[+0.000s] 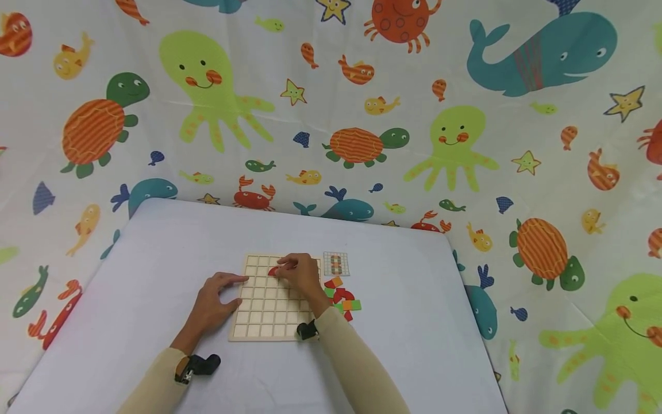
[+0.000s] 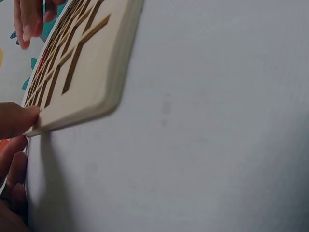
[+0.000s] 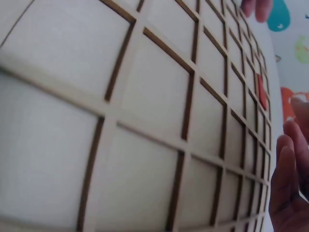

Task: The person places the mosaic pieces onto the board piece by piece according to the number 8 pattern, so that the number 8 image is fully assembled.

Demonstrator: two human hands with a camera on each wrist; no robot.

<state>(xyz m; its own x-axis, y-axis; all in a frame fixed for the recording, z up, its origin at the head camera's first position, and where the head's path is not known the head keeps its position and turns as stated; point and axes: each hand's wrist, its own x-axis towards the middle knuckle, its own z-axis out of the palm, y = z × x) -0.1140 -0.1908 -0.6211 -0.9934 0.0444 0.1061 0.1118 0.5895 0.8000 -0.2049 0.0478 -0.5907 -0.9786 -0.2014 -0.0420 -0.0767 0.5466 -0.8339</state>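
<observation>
A wooden grid board (image 1: 261, 330) lies on the white table, divided into many square cells. One red piece with a curved edge (image 1: 273, 271) sits in a cell near the board's far side; the right wrist view also shows this red piece (image 3: 261, 92). My right hand (image 1: 302, 276) is over the board, its thumb and index finger close beside that piece. No piece can be made out between those fingers. At the board's left edge, my left hand (image 1: 213, 302) rests with thumb and index finger spread apart, the thumb (image 2: 19, 118) touching the rim.
To the right of the board lies a loose cluster of red, green and orange pieces (image 1: 345, 296). Behind them is a small pattern card (image 1: 336, 264) with a printed grid. A curtain with sea animals (image 1: 357, 115) hangs beyond the table (image 1: 414, 322).
</observation>
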